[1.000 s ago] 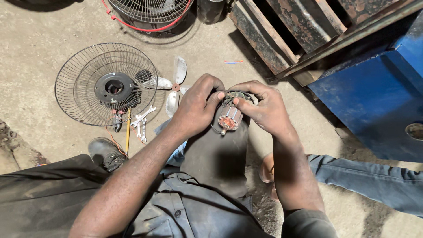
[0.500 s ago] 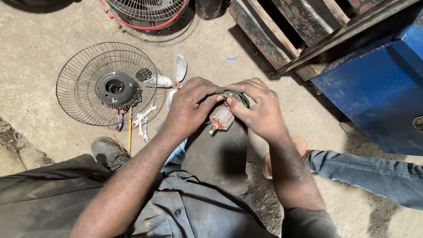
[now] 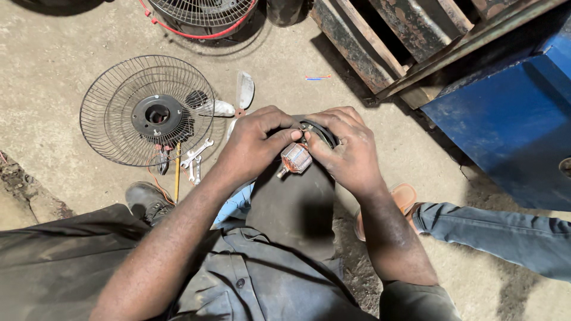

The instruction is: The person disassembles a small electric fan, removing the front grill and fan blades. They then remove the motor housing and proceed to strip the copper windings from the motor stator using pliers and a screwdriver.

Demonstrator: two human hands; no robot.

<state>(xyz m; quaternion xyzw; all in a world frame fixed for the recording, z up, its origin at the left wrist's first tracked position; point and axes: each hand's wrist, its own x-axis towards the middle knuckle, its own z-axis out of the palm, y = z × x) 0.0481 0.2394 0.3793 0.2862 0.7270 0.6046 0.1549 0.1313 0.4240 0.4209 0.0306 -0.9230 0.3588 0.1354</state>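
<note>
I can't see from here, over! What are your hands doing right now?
Left hand and right hand both gripping small motor rotor, copper windings showing, over knee. Fan grille and wrenches on floor, left. Nothing blocking.

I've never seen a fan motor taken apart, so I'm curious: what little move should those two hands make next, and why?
Probably ease the copper-wound rotor a little further out of the dark round housing. The left hand pinches the rotor, which already shows clear of the housing with its shaft end pointing toward the person, while the right hand cups the housing over the knee. A gentle, straight pull seems safest.
</note>
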